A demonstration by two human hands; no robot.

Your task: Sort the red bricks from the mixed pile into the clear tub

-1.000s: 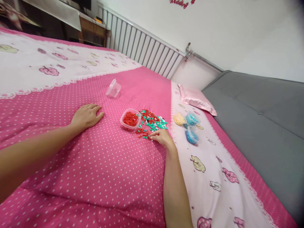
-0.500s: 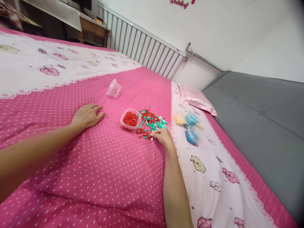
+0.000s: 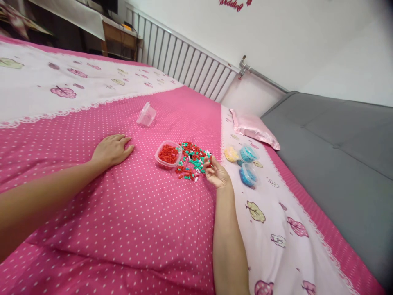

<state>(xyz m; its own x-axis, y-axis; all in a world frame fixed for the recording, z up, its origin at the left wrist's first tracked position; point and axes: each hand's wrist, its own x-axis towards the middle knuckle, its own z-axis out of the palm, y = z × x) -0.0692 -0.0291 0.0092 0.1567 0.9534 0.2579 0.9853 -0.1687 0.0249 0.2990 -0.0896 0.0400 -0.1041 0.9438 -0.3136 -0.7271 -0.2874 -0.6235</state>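
Note:
My left hand (image 3: 113,149) lies palm down on the pink dotted bedspread, fingers spread, holding nothing. At the right edge of a loose pile of small red, green and white plastic pieces (image 3: 192,153), my right hand (image 3: 217,174) is raised, palm turned partly up and fingers curled. A bit of red shows between its fingertips, seemingly a small red piece (image 3: 210,162). Between my hands, left of the pile, a clear square tub (image 3: 158,157) stands upright, filled with red pieces (image 3: 168,154).
An overturned or tilted clear tub (image 3: 146,114) rests farther back on the bedspread (image 3: 129,213). To the right are tubs of light blue pieces (image 3: 248,153), darker blue pieces (image 3: 247,176) and yellow pieces (image 3: 231,154). Beyond lie a pink pillow (image 3: 254,129) and a grey headboard (image 3: 334,151).
My right hand has lifted from the near edge of the pile, moved slightly right and turned its palm upward. The left hand stays where it was.

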